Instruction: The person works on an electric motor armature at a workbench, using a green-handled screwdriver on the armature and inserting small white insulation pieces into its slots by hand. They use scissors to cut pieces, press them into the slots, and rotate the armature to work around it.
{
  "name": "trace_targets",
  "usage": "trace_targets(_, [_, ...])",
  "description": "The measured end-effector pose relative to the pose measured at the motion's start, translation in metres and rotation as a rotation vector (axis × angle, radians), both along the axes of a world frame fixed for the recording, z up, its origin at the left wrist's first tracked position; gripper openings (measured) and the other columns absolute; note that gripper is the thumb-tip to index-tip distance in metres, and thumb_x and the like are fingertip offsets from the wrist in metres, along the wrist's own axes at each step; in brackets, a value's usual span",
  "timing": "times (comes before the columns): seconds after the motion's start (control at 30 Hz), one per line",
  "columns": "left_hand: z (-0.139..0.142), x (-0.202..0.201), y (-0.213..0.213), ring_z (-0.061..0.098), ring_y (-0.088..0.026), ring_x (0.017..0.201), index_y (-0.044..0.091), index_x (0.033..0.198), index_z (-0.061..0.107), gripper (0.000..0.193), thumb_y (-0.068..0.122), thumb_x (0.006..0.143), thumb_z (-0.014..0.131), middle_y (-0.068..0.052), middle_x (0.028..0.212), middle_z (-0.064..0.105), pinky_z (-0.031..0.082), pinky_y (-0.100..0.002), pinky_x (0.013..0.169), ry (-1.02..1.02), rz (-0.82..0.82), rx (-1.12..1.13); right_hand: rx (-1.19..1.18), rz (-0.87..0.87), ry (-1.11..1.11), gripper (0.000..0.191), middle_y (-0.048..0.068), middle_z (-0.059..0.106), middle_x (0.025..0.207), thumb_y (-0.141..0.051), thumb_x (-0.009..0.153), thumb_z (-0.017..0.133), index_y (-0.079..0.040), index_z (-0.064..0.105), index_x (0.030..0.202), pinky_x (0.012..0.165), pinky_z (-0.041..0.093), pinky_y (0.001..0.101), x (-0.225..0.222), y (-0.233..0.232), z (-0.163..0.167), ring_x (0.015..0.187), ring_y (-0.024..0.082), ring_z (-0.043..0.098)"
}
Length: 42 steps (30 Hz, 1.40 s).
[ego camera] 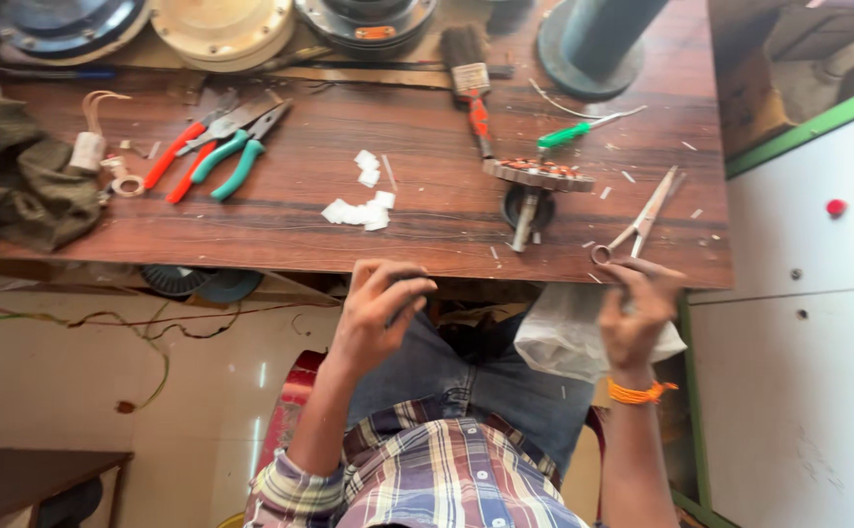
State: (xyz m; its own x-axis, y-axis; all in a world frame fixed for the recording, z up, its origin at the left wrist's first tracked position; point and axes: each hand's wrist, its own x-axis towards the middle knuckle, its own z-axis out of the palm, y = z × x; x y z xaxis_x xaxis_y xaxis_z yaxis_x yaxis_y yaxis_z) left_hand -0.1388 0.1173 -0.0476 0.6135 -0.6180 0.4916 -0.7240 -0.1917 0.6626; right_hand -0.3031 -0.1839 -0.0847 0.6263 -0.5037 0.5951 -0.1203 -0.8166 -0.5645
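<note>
Blurred right hand (639,311) hides part of white bag (564,332).

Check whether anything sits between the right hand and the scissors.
Nothing visible does. The right hand is at the near edge of the table, fingertips close by the scissors handles. The copper-wound disc stands off to one side.

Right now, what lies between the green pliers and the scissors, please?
In the head view, white paper scraps and a round wound part on its shaft lie there.
</note>
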Motion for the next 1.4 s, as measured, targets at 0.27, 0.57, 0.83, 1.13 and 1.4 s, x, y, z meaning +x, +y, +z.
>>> trace_targets(0.27, [-0.013,-0.037,-0.011,0.062,-0.027,0.105,0.011,0.107,0.074,0.019,0.010,0.088,0.075,-0.004,0.114,0.070,0.053,-0.040,0.090,0.063,-0.238,0.014,-0.220,0.139,0.429,0.043,0.004,0.066,0.122,-0.036,0.087,0.078,-0.015,0.073,0.125,0.091,0.039,0.0464,0.045,0.028,0.035,0.108,0.031,0.054])
trace_targets(0.57, [-0.022,-0.039,-0.003,0.066,-0.024,0.090,0.011,0.106,0.075,0.016,0.018,0.091,0.074,-0.003,0.099,0.072,0.055,-0.038,0.077,0.169,-0.289,0.076,-0.304,0.197,0.198,0.030,0.002,0.070,0.113,-0.012,0.085,0.081,-0.012,0.073,0.114,0.095,0.043,0.0423,0.019,0.028,0.012,0.104,0.025,0.060])
trace_targets(0.83, [-0.035,-0.064,-0.045,0.064,-0.021,0.098,0.007,0.115,0.071,0.020,0.014,0.096,0.071,-0.005,0.109,0.072,0.057,-0.031,0.080,0.490,-0.400,-0.131,0.939,0.288,-0.188,0.009,0.009,0.072,0.100,0.000,0.097,0.075,0.001,0.071,0.105,0.084,0.056,0.0288,-0.008,0.052,-0.019,0.089,0.016,0.067])
trace_targets(1.13, [-0.072,-0.080,-0.070,0.068,-0.013,0.093,-0.001,0.112,0.076,0.018,0.009,0.098,0.072,-0.005,0.107,0.068,0.057,-0.026,0.073,1.299,-0.410,-0.419,1.334,0.343,-0.127,0.013,0.014,0.073,0.091,-0.005,0.095,0.076,0.004,0.070,0.101,0.075,0.059,0.0286,-0.037,0.089,-0.040,0.079,0.019,0.072])
trace_targets(1.4, [-0.069,-0.086,-0.053,0.070,-0.009,0.083,0.002,0.108,0.076,0.016,0.003,0.092,0.076,-0.007,0.107,0.069,0.060,-0.021,0.062,0.936,-0.302,-0.394,1.037,0.275,-0.153,0.015,0.011,0.071,0.104,-0.006,0.094,0.079,0.004,0.070,0.102,0.082,0.057,0.0260,-0.034,0.121,-0.040,0.091,0.013,0.068])
